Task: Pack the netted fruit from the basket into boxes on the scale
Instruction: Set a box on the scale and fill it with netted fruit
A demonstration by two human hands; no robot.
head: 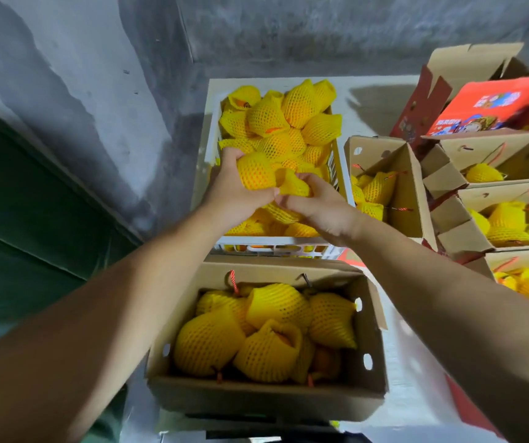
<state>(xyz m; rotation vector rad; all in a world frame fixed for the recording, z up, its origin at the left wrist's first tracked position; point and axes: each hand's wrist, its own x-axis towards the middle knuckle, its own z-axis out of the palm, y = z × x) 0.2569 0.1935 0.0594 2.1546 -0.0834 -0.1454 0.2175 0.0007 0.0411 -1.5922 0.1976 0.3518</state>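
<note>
Hands, L (231, 190) & R (320, 206), both gripping round foam-netted fruit (255, 172) over slatted plastic basket (213, 135).

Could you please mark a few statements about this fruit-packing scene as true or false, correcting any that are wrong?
1. The left hand holds a netted fruit above the white basket. True.
2. The cardboard box nearest the person holds no fruit. False: several netted fruits lie in it.
3. The right hand hangs idle beside the basket. False: it pinches the loose end of the yellow foam net.
4. More open boxes with netted fruit stand to the right, such as the one beside the basket. True.
5. The nets around the fruit are white. False: they are yellow.
</note>
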